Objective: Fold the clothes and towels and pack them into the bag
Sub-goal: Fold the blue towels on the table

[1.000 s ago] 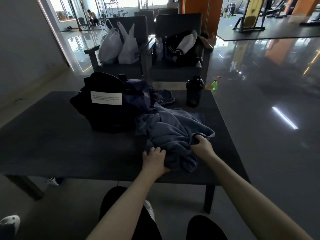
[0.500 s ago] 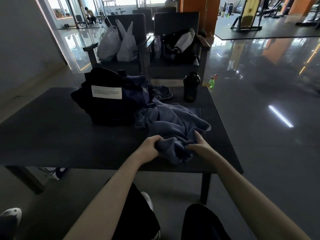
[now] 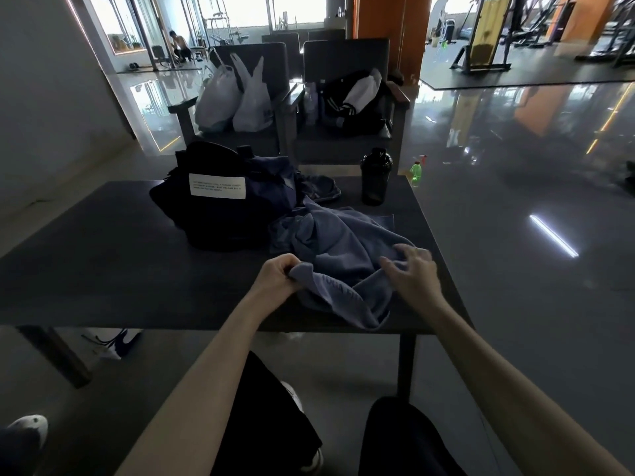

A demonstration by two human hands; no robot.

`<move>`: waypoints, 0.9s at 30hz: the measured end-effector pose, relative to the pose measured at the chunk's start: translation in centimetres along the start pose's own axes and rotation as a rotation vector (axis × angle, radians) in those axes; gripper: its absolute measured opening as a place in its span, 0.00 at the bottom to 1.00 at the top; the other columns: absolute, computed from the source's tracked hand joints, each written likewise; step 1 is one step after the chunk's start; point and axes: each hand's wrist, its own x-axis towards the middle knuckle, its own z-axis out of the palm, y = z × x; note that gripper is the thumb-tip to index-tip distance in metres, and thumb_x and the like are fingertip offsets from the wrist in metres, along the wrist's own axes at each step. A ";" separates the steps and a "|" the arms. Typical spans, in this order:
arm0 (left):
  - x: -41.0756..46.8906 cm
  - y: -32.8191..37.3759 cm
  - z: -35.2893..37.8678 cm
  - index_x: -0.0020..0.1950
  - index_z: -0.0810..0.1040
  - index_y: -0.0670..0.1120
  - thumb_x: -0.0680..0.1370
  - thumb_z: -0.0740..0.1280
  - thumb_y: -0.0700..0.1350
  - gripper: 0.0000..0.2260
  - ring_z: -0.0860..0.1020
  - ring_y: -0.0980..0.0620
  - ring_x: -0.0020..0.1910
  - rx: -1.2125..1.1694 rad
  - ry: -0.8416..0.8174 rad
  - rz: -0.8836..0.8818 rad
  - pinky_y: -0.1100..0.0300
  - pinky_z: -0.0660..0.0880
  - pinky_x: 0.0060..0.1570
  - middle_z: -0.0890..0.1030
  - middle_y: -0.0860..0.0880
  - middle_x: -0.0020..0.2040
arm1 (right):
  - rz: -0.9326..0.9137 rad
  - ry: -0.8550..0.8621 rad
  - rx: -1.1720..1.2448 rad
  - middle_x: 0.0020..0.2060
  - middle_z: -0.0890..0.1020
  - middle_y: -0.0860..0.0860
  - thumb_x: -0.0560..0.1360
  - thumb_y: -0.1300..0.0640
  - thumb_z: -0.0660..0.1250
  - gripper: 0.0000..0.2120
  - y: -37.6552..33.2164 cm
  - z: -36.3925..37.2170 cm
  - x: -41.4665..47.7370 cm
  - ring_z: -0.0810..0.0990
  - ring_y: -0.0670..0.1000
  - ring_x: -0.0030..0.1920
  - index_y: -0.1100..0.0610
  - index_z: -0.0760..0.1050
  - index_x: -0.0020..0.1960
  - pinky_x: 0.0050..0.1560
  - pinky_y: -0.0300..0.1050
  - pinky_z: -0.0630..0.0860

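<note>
A crumpled blue-grey towel (image 3: 343, 249) lies on the dark table (image 3: 103, 255), near its front right corner. My left hand (image 3: 275, 274) pinches the towel's near edge between thumb and curled fingers. Just right of it, my right hand (image 3: 412, 273) hovers over the towel with its fingers spread and holds nothing. A dark bag (image 3: 220, 207) with a white label stands behind the towel, with more bluish cloth (image 3: 319, 190) bunched at its right side.
A black shaker bottle (image 3: 374, 176) stands at the table's back right. Two dark armchairs behind hold white plastic bags (image 3: 233, 97) and a dark bag (image 3: 357, 104). A green bottle (image 3: 416, 171) sits on the glossy floor. My knees are below the table's front edge.
My right hand has let go of the towel and lifted with spread fingers. My left hand has drawn the towel's edge toward the left while still holding it.
</note>
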 end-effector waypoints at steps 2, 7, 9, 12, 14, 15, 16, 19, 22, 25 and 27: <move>0.1 0.7 0.4 0.37 0.73 0.42 0.72 0.70 0.31 0.10 0.72 0.63 0.30 -0.019 0.016 0.008 0.73 0.69 0.31 0.74 0.49 0.33 | -0.140 -0.166 0.113 0.57 0.76 0.51 0.74 0.44 0.66 0.17 -1.1 1.0 -2.2 0.78 0.48 0.52 0.54 0.78 0.56 0.49 0.38 0.76; 0.5 2.0 1.5 0.35 0.73 0.43 0.74 0.69 0.37 0.09 0.71 0.57 0.29 -0.144 0.105 -0.061 0.68 0.69 0.28 0.74 0.49 0.30 | -0.256 -0.265 -0.154 0.61 0.75 0.47 0.64 0.33 0.69 0.37 -1.4 4.5 -5.3 0.75 0.50 0.58 0.50 0.69 0.67 0.60 0.52 0.73; 0.3 2.6 1.6 0.39 0.75 0.39 0.74 0.69 0.37 0.05 0.73 0.56 0.31 -0.172 0.097 -0.056 0.65 0.70 0.31 0.75 0.48 0.31 | -0.244 -0.135 -0.179 0.59 0.77 0.50 0.68 0.44 0.71 0.28 -1.1 5.6 -5.9 0.76 0.53 0.57 0.52 0.70 0.65 0.57 0.51 0.73; 0.1 3.5 1.1 0.41 0.77 0.40 0.74 0.69 0.37 0.03 0.75 0.57 0.33 -0.187 0.036 -0.021 0.66 0.72 0.34 0.77 0.49 0.33 | -0.223 -0.002 -0.135 0.52 0.81 0.53 0.74 0.56 0.64 0.12 -1.0 5.7 -6.2 0.79 0.56 0.51 0.55 0.76 0.57 0.48 0.47 0.74; -0.1 3.7 0.3 0.40 0.77 0.43 0.73 0.70 0.37 0.04 0.74 0.59 0.34 -0.142 -0.025 -0.005 0.70 0.71 0.33 0.77 0.51 0.33 | -0.174 0.031 -0.096 0.48 0.82 0.54 0.76 0.60 0.60 0.12 -0.4 4.5 -5.9 0.80 0.56 0.48 0.55 0.77 0.56 0.44 0.46 0.73; -0.1 3.7 -0.2 0.39 0.77 0.45 0.73 0.71 0.37 0.05 0.74 0.60 0.34 -0.099 -0.063 -0.006 0.71 0.71 0.33 0.77 0.52 0.33 | -0.164 0.050 -0.074 0.46 0.82 0.55 0.76 0.62 0.58 0.13 0.1 3.8 -5.7 0.81 0.56 0.46 0.55 0.76 0.57 0.44 0.48 0.76; -0.2 3.7 -0.6 0.39 0.78 0.46 0.72 0.72 0.38 0.06 0.74 0.60 0.34 -0.063 -0.113 -0.015 0.70 0.70 0.33 0.76 0.53 0.33 | -0.166 0.069 -0.049 0.44 0.83 0.55 0.75 0.63 0.58 0.14 0.6 2.9 -5.4 0.81 0.56 0.44 0.54 0.76 0.56 0.43 0.51 0.77; -0.5 3.1 -1.4 0.36 0.75 0.48 0.72 0.73 0.41 0.09 0.72 0.61 0.32 -0.074 -0.268 -0.062 0.68 0.69 0.34 0.75 0.55 0.31 | -0.149 0.128 0.038 0.40 0.82 0.55 0.77 0.64 0.55 0.12 1.6 0.0 -4.8 0.80 0.54 0.40 0.56 0.77 0.51 0.41 0.52 0.78; -0.9 2.9 -0.9 0.36 0.75 0.48 0.71 0.74 0.45 0.09 0.73 0.60 0.30 -0.204 -0.313 -0.093 0.66 0.69 0.33 0.76 0.56 0.30 | -0.160 0.168 0.048 0.33 0.78 0.51 0.80 0.59 0.55 0.12 1.9 -2.6 -4.6 0.77 0.50 0.34 0.57 0.74 0.41 0.35 0.48 0.72; -1.3 2.7 0.0 0.48 0.80 0.44 0.76 0.70 0.45 0.06 0.80 0.55 0.39 -0.377 -0.255 -0.107 0.62 0.74 0.40 0.83 0.51 0.40 | -0.188 0.146 0.015 0.24 0.70 0.48 0.80 0.54 0.60 0.20 2.2 -4.5 -4.8 0.68 0.49 0.28 0.54 0.66 0.29 0.30 0.47 0.64; -1.4 2.6 0.1 0.53 0.80 0.42 0.78 0.67 0.47 0.09 0.82 0.52 0.44 -0.418 -0.237 -0.160 0.60 0.76 0.43 0.84 0.46 0.45 | -0.205 0.030 -0.015 0.23 0.69 0.49 0.78 0.50 0.63 0.24 2.7 -5.8 -5.1 0.66 0.48 0.26 0.59 0.66 0.27 0.30 0.46 0.64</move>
